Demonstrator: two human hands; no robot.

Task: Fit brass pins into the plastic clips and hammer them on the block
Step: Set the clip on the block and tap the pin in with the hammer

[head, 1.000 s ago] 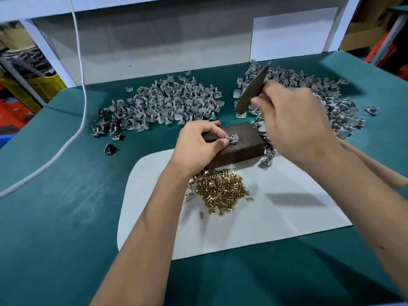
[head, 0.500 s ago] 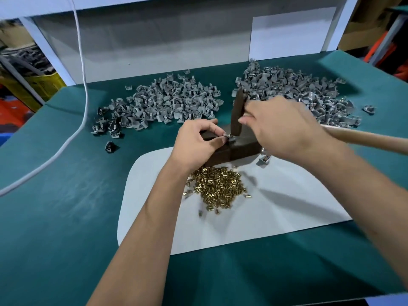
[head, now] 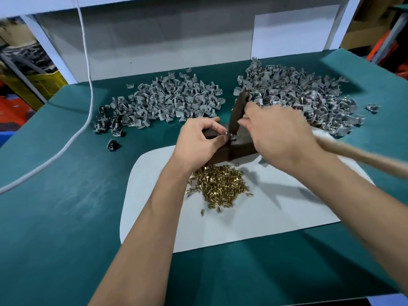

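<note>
The right hand [head: 280, 138], gripping the hammer [head: 237, 113], has swung it down from its raised position onto the clip [head: 229, 136] that the left hand [head: 198, 140] pinches on the block [head: 234, 149]; the pin is likely being driven home.

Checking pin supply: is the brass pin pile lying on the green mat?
No, the brass pins lie on the white sheet.

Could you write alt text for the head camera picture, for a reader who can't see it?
A person's left hand pinches a small grey plastic clip on a dark block while the right hand brings a wooden-handled hammer down on it. Brass pins lie heaped on a white mat, with two piles of grey clips behind on the green table.
</note>
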